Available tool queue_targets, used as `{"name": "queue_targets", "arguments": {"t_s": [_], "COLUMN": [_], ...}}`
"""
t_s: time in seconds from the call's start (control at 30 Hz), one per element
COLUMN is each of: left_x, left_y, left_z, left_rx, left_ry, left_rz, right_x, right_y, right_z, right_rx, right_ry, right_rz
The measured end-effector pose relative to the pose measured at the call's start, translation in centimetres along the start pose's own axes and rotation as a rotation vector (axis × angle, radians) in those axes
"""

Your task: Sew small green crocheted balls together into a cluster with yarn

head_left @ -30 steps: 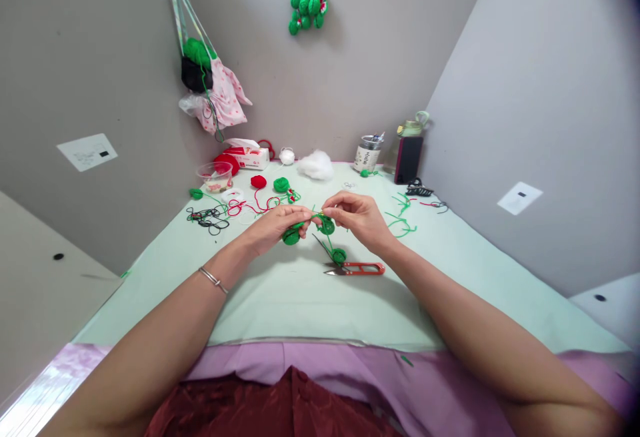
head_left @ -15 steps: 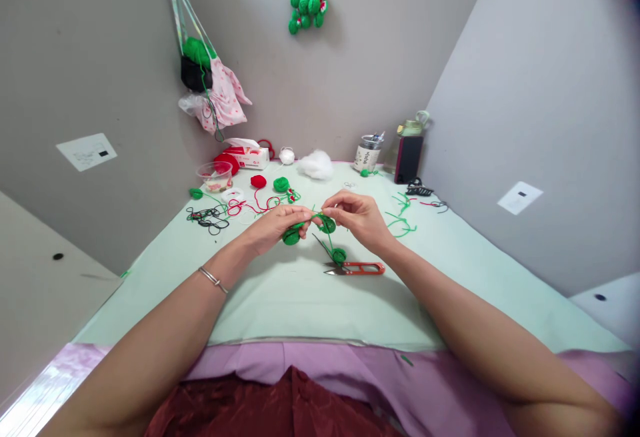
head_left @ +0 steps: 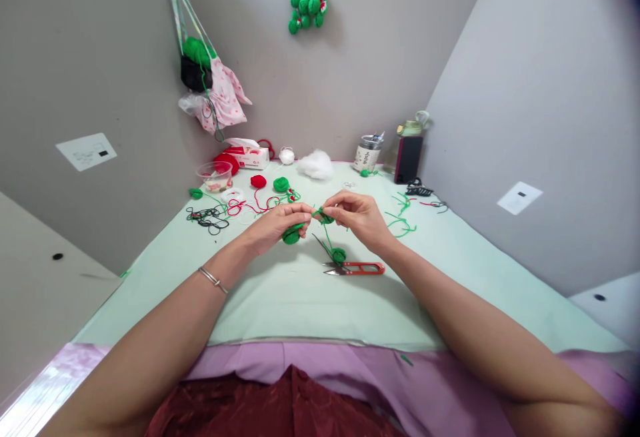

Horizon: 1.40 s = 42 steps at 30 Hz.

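My left hand (head_left: 287, 222) pinches green yarn between thumb and forefinger, with a green knitted ball (head_left: 291, 235) hanging under its fingers. Close beside it, my right hand (head_left: 356, 217) has its fingertips closed on the green yarn. A second green piece (head_left: 327, 217) sits between the hands, partly hidden by the right fingers. From there a strand runs down to a small green ball (head_left: 339, 255) on the table. Against that ball lie orange-handled thread snips (head_left: 363, 268), blades pointing left.
Behind the hands are a red yarn ball (head_left: 258, 182), a green yarn ball (head_left: 281, 184), white stuffing (head_left: 316, 165), a tissue box (head_left: 253, 157) and a pen cup (head_left: 368, 154). Black cord (head_left: 207, 219) lies left; green yarn scraps (head_left: 401, 225) lie right.
The green piece between the hands has shifted up and is now more covered by my right fingers. Both hands stay in nearly the same place.
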<state>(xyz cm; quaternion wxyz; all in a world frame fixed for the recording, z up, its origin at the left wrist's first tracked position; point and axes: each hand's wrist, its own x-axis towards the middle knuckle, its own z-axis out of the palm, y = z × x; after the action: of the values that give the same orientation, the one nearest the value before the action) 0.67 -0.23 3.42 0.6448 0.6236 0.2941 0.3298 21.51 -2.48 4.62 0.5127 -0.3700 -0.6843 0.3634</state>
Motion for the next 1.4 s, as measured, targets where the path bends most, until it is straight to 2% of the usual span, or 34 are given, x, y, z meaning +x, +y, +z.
{"name": "queue_targets", "arguments": {"t_s": [0.37,0.9,1.23,1.4], "left_x": [0.0,0.0,0.4,0.6], "left_y": [0.1,0.1,-0.9,-0.8], "left_z": [0.1,0.1,0.5,0.2], "left_rx": [-0.003,0.056,-0.16,-0.201], "left_ry": [0.01,-0.021,-0.064,-0.018], "left_rz": [-0.015,0.033,0.0,-0.003], "right_x": [-0.1,-0.4,-0.6,-0.4], "right_y": [-0.2,-0.2,0.5,0.1], "right_z": [0.1,0.3,1.1,0.5], "right_rx": [0.005,-0.139,-0.019,-0.043], "right_ry": [0.014,0.001,0.003,-0.022], "right_rz": [0.0,-0.13,-0.058,-0.006]}}
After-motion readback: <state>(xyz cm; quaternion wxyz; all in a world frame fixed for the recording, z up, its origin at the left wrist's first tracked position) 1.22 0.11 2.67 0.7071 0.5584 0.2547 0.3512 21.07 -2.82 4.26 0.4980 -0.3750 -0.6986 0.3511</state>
